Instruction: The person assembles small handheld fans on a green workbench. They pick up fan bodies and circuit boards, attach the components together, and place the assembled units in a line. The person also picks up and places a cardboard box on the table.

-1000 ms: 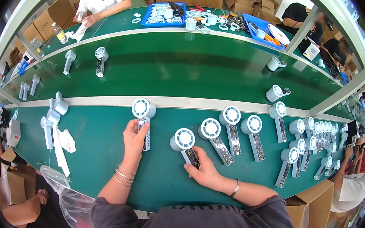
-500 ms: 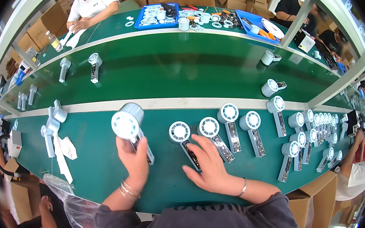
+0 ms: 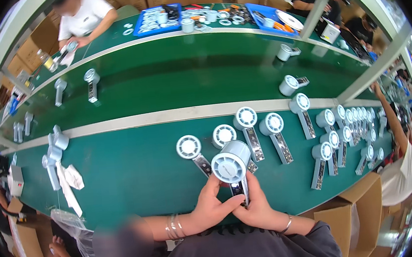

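A light-blue handheld fan [image 3: 231, 161] is held between my two hands close in front of me, its round head up and its handle with an exposed circuit board pointing toward me. My left hand [image 3: 215, 203] is closed round the handle's left side, thumb across the front. On the other side, my right hand [image 3: 257, 205] wraps the handle too. Just beyond stand similar fans on the green table: one fan [image 3: 189, 147] to the left, another fan [image 3: 224, 134] partly hidden behind the held one, and a third fan [image 3: 245, 118] farther right.
Many more fans [image 3: 322, 152] are grouped at the right. A few fans [image 3: 52, 154] and a white cloth [image 3: 68, 186] lie at the left. Behind the pale rail [image 3: 165, 117] runs a green belt [image 3: 181, 76] carrying several fans. An open cardboard box [image 3: 355, 213] stands at lower right.
My left hand has carried the fan rightward and nearer to me. My right hand, earlier open over the row of fans, has drawn back and closed on the same fan's handle.
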Motion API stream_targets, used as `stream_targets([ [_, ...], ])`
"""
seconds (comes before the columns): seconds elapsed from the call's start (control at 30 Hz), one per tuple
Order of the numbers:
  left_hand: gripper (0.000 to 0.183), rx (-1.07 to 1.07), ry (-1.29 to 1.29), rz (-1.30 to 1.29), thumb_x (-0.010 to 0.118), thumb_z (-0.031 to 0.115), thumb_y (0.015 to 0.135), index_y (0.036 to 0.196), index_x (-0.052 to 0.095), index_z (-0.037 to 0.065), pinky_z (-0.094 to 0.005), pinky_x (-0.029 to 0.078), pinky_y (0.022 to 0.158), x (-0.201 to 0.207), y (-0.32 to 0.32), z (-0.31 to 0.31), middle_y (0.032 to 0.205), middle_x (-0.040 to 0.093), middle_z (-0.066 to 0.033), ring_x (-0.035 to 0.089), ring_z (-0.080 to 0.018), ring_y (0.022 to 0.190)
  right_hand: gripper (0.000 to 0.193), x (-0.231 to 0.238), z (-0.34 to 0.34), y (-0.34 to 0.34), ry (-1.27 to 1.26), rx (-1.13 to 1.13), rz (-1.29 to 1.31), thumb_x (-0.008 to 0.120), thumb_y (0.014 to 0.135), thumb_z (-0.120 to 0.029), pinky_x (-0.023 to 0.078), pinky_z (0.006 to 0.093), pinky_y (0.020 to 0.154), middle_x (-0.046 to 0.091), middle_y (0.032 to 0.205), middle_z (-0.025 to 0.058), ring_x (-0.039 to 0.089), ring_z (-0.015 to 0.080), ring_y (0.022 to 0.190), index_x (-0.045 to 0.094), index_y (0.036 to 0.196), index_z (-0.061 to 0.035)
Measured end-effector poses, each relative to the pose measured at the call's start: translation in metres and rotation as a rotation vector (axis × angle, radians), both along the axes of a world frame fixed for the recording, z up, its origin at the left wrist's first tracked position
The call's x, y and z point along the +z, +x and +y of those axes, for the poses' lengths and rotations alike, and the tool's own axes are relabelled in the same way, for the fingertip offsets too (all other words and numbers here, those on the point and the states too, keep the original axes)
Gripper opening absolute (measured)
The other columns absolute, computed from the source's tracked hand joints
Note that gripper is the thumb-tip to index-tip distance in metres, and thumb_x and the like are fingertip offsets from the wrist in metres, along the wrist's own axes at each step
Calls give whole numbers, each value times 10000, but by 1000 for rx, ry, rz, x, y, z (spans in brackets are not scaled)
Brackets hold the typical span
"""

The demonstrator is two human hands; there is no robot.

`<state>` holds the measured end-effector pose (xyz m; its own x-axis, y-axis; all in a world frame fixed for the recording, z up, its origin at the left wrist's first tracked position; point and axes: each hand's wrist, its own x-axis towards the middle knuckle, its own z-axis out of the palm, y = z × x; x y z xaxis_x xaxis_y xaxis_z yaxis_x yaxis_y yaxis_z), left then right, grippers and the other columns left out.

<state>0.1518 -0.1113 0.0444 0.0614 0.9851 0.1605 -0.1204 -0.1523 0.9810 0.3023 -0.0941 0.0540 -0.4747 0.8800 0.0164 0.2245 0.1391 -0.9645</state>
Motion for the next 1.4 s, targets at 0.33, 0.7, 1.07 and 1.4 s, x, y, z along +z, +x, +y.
stream_targets([
  [0.33, 336, 621, 530, 732, 691, 33, 687, 1006, 588, 7, -393, 397, 877, -10, -85, 43, 1083, 549, -156, 513, -307, 1002, 506, -3, -19, 104, -396, -66, -210, 713, 724, -102, 473, 270, 694, 589, 893, 73, 558, 134, 768, 485, 1162, 10],
  [0.7, 527, 360, 25, 538, 734, 156, 712, 1171, 528, 0, -312, 442, 856, -50, -97, 69, 1088, 566, -106, 561, -206, 999, 421, 9, -28, 115, -191, 4, -565, 653, 776, -138, 496, 347, 638, 628, 831, 180, 635, 305, 733, 515, 1153, -9],
  [1.07, 439, 286, 38, 482, 686, 169, 777, 1146, 544, -24, -294, 438, 875, -62, -107, 72, 1085, 576, -109, 563, -192, 993, 455, 32, -44, 132, 266, 64, -660, 662, 739, -134, 478, 375, 578, 607, 789, 137, 602, 299, 654, 523, 1162, -39],
  [1.4, 424, 253, 11, 426, 671, 144, 783, 1156, 542, -12, -293, 433, 879, -62, -105, 70, 1092, 570, -105, 557, -191, 997, 418, 27, -37, 121, -12, -103, -327, 690, 759, -134, 509, 326, 703, 645, 932, 181, 645, 263, 783, 566, 1131, 10],
])
